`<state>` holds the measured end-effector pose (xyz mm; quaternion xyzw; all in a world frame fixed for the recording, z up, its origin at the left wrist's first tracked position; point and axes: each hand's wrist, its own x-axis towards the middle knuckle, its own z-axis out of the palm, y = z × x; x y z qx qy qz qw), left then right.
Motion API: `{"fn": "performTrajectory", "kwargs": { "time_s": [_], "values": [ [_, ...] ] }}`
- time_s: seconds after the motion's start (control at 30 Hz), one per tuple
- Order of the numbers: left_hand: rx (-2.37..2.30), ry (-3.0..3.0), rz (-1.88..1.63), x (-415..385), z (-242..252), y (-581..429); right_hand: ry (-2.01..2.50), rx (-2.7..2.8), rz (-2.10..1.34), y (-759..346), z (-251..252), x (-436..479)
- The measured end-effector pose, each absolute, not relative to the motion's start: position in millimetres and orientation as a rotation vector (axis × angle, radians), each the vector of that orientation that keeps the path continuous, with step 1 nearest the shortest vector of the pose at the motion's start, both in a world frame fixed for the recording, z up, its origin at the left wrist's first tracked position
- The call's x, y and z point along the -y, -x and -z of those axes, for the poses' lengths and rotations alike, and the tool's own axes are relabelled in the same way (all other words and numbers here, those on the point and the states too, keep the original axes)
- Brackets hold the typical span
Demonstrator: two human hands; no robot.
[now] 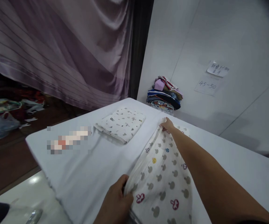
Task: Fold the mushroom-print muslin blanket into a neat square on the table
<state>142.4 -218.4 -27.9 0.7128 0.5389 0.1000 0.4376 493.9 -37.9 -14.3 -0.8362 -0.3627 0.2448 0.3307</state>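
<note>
A mushroom-print cloth (162, 177) lies on the near right part of the white table (90, 174). It runs from the near edge away toward the wall, and its left border is lifted into a soft fold. The left hand (117, 200) is at the table's near edge with its fingers curled shut around the near end of that fold, thumb on top. The right hand (167, 125) reaches far out along the cloth, the forearm lying over the print, and its fingers are drawn together on the far corner, pinching the fabric there. So both hands hold the same left border, one at each end. Just left of the right hand, apart from the held cloth, a folded cloth (120, 124) with small grey figures lies flat near the middle of the table's far side. Further left on the table is a blurred-out patch (66, 140) whose content cannot be told. At the far corner, against the white wall, stands a stack of folded clothes (164, 95) in mixed colours. Two paper notes (212, 77) are stuck to the wall to the right of it; the lower one reads 45-50. A mauve striped curtain (66, 46) hangs behind the table's left side, with loose clutter on the dark floor (6, 143) beneath it.
</note>
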Motion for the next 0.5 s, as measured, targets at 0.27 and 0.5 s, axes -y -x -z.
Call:
{"fn": "performTrajectory", "kwargs": {
  "time_s": [0.27, 0.5],
  "values": [
    [-1.478, -1.958, -0.118, 213.3, 29.0, -139.2, 2.001, 0.923, -0.704, -490.8, 25.4, 39.7],
    [-1.442, -2.029, -0.144, 212.6, 17.1, -144.6, 1.939, 1.165, -0.542, -481.6, 47.0, 71.9]
  ]
}}
